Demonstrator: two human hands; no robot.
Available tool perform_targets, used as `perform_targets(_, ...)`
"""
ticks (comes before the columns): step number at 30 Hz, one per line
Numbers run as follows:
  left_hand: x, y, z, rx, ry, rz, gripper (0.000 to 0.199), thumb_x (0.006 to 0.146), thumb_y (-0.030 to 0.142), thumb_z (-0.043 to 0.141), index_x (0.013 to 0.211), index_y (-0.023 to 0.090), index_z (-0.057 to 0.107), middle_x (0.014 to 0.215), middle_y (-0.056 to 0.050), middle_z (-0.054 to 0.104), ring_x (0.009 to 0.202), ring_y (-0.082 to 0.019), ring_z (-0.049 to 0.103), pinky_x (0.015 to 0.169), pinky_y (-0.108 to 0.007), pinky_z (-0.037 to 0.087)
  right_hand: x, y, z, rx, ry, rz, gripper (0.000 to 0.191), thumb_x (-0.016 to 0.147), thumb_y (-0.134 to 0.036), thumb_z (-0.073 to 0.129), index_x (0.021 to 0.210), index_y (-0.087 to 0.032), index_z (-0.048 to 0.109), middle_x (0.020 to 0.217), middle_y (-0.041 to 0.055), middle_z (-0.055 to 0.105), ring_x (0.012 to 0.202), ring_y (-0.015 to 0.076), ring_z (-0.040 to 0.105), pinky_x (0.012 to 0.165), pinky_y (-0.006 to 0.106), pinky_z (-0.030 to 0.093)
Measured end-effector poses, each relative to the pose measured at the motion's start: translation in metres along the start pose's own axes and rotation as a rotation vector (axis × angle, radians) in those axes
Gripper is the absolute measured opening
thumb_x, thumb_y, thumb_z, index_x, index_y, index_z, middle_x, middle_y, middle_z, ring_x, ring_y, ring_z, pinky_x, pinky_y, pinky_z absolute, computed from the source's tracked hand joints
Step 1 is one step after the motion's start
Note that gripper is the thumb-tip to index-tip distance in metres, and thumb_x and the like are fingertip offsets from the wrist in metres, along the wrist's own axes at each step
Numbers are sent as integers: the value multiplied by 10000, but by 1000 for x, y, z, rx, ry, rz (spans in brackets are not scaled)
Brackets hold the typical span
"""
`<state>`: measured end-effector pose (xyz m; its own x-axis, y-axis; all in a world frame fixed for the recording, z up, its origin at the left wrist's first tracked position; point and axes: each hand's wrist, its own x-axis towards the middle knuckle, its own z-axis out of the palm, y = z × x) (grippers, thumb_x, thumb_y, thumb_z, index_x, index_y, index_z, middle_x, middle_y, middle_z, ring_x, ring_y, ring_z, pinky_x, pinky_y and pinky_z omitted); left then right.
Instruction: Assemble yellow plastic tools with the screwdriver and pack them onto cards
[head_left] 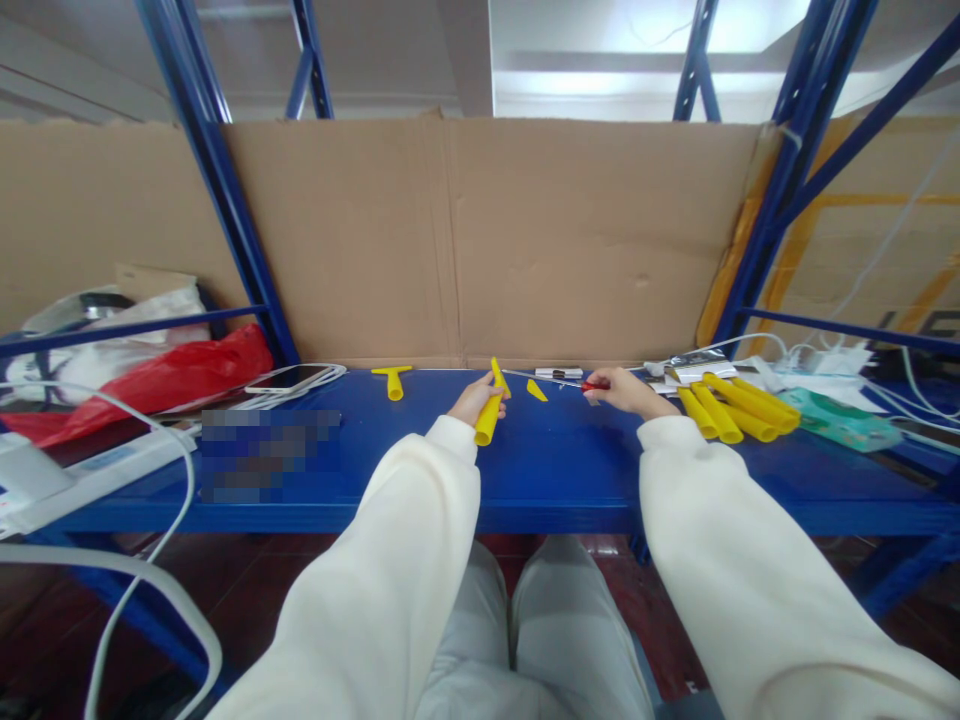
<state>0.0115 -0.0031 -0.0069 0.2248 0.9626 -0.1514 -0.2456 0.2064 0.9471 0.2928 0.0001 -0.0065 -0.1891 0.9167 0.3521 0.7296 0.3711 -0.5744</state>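
My left hand (472, 400) is closed around a yellow T-shaped plastic piece (487, 425) with a round tube handle, its open end tipped down toward me. In my right hand (626, 390) is a screwdriver (596, 386) with a red handle. Its thin metal shaft points left and reaches to the head of the yellow piece; whether the tip touches cannot be made out. Between the hands, a small flat yellow plastic piece (536, 390) lies on the blue table (555, 470). Farther left rests a second yellow T-shaped piece (394, 384).
Several yellow tubes (739, 410) lie at the right beside a green plastic packet (844, 420) and white cables. A phone (289, 378), a red bag (195, 375) and a white power strip (82, 480) occupy the left. Cardboard (540, 240) stands along the back between blue posts.
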Motion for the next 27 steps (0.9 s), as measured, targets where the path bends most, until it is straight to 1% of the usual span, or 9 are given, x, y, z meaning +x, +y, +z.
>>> perform_targets(4,2,-1,-1,-30,-17,-9,751,914,29,480,1573,283,225,709,15,573,410,-85,457,400,-178,384,1,2,0,-19,-1,-12,163,724,-329,729,713,-198,631,682,37,720,677,202,671,693,310,535)
perform_targets(11,-1,0,2,25,-3,-3,748,915,0,415,1586,261,213,684,17,553,407,-89,457,392,-174,368,0,-1,0,-39,3,-14,105,719,-280,693,719,-192,635,706,38,723,677,195,658,706,306,525)
perform_targets(14,-2,-1,0,69,0,24,767,899,5,467,1588,251,239,672,23,548,408,-88,459,397,-178,374,-2,-2,-2,-48,-20,-34,104,728,-287,668,702,-191,637,699,39,719,672,192,647,708,306,518)
perform_targets(17,-2,-2,-3,138,1,51,764,872,18,530,1568,250,316,671,23,551,408,-85,458,400,-184,380,-4,-1,-7,-67,-62,-70,161,745,-336,646,674,-192,645,682,38,711,670,189,639,701,299,507)
perform_targets(19,-2,-2,-4,178,-1,57,748,862,20,541,1550,251,363,666,21,552,410,-88,460,400,-185,378,-5,0,-9,-81,-89,-92,213,760,-383,629,663,-194,648,665,36,702,666,188,633,684,292,496)
perform_targets(22,-2,-2,-6,210,7,62,757,853,11,527,1551,254,365,660,18,557,419,-98,468,401,-189,376,-6,0,-11,-90,-127,-120,290,792,-447,591,649,-199,632,617,26,667,643,181,613,651,284,476)
perform_targets(24,-2,-2,-6,211,22,66,777,849,6,526,1562,254,342,664,16,564,423,-100,471,404,-191,377,-7,0,-8,-78,-140,-115,296,803,-460,580,664,-201,616,618,24,654,640,179,606,643,284,469)
perform_targets(27,-3,-2,-6,201,39,76,789,846,1,540,1566,251,336,665,18,563,419,-95,468,402,-188,373,-6,-1,-2,-76,-72,-72,208,744,-399,664,739,-208,581,703,27,673,672,182,612,657,287,471)
